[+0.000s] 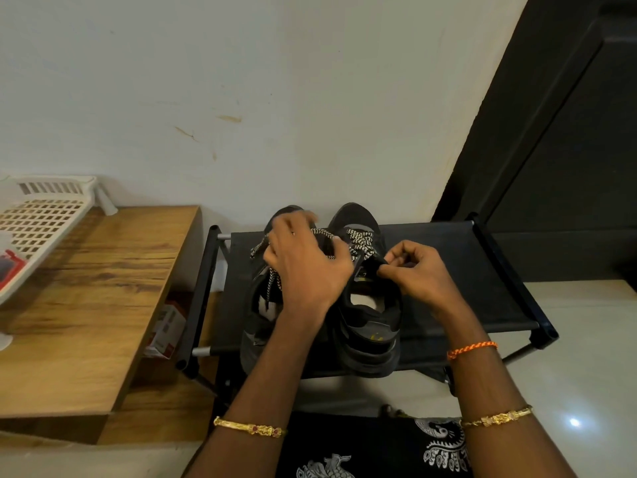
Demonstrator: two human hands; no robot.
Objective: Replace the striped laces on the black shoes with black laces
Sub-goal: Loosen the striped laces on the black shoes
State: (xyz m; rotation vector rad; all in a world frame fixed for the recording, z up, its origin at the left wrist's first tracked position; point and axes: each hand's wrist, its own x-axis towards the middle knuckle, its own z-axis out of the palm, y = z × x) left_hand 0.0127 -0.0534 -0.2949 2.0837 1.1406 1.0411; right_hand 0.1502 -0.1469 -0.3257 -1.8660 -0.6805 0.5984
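Two black shoes stand side by side on a low black rack [458,270], toes toward the wall. Both the left shoe [256,322] and the right shoe [372,332] carry black-and-white striped laces [358,238]. My left hand [306,267] lies over the laces between the two shoes, fingers curled down; what it holds is hidden. My right hand [415,270] pinches the black tongue or upper edge of the right shoe between thumb and fingers. No black laces are in view.
A wooden table [86,305] stands to the left, with a white perforated plastic tray [44,215] on it. A red-and-white box [165,329] lies beneath the table. The wall is right behind the rack; a dark door [558,150] is at the right.
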